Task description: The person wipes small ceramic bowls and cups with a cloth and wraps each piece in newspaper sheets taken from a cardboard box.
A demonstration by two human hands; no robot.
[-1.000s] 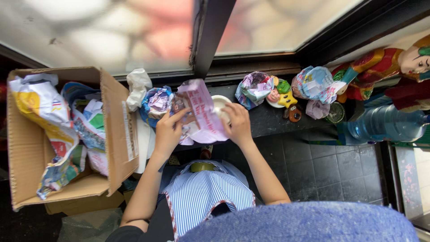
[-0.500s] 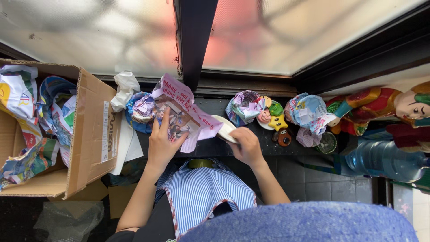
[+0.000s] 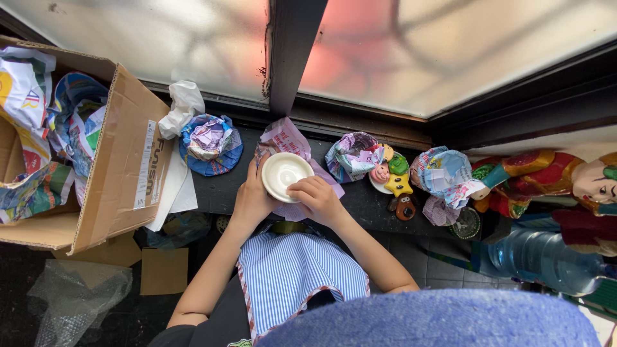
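Both forearms reach forward. The left hand (image 3: 252, 199) cups one white dish (image 3: 283, 175) at its left rim; the right hand (image 3: 316, 198) pinches its near edge, above pink paper (image 3: 286, 138). Three paper-wrapped bundles lie alongside.

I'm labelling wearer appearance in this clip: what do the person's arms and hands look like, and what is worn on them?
Both arms are bare to the upper arm: no sleeves, gloves, watch or rings show on the left hand or right hand. Below them hangs a blue-and-white striped garment with reddish edging.
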